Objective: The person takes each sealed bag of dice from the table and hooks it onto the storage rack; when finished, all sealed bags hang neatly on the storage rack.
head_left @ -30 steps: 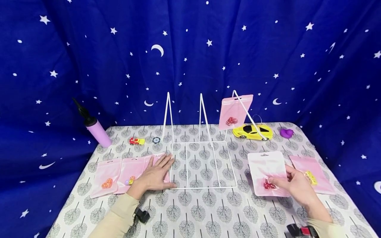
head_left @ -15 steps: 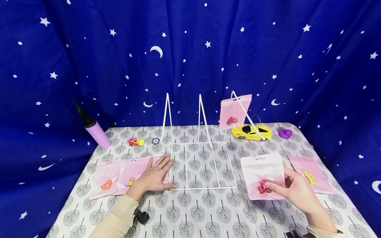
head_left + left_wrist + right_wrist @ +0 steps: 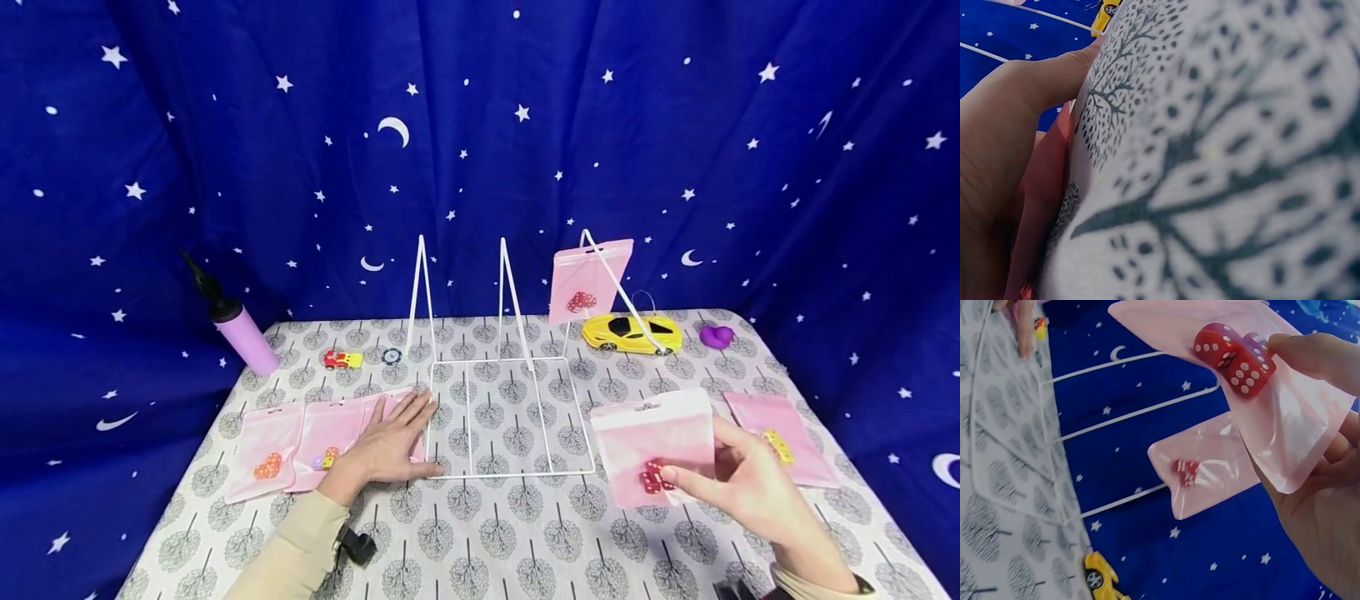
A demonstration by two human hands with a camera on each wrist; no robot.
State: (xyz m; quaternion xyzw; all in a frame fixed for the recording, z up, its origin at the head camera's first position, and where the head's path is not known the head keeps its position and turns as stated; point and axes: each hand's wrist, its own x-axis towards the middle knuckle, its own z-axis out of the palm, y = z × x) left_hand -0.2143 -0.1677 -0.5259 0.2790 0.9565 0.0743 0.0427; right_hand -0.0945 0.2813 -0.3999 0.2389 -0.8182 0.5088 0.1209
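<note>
In my right hand (image 3: 757, 479) I pinch a pink zip bag (image 3: 637, 442) by its side, thumb on the front and fingers behind. Red dice (image 3: 1241, 359) with white dots show through it in the right wrist view. My left hand (image 3: 393, 437) lies flat with spread fingers over a pink bag and the left edge of the white wire rack (image 3: 510, 475). Another pink bag with red dice (image 3: 591, 283) hangs from the rack's right prong. The middle and left prongs (image 3: 422, 283) carry nothing.
Pink bags with orange dice (image 3: 262, 450) and mixed dice (image 3: 330, 433) lie left; one with yellow dice (image 3: 780, 437) lies right. Behind stand a yellow toy car (image 3: 630, 333), purple duck (image 3: 717, 336), small red-yellow toy (image 3: 342, 359) and purple hand pump (image 3: 249, 337).
My right hand has moved slightly left with the bag of red dice, and the bag has turned and tilted. The left hand stays in place.
</note>
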